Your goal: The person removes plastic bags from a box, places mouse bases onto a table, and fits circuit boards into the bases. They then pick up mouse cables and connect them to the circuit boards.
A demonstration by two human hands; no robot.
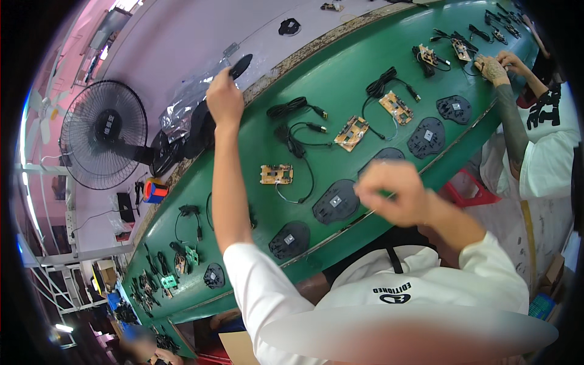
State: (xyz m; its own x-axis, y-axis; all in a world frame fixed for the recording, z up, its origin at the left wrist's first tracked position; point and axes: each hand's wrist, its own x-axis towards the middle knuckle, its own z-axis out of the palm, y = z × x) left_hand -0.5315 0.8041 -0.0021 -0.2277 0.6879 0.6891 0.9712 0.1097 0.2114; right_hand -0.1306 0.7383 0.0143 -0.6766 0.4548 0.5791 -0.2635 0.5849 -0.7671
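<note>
In the left hand [225, 100] is a black oval piece [243, 65].

Wears a loose white shirt [356, 295] with short, wide sleeves [258, 286]. Has black letters [392, 289] and a rounded black mark [395, 298] on the front. Has a thin black strap [394, 260] by some white folds. Has bare arms [231, 188], a bare left hand [225, 100] and a bare right hand [392, 193].

Shells [290, 239] line the tabletop's [340, 76] near edge, with circuit boards [351, 133] behind them and coiled cables [286, 108] nearer the far edge. Toward the left end, apparently, leads [145, 291] lie bunched.
</note>
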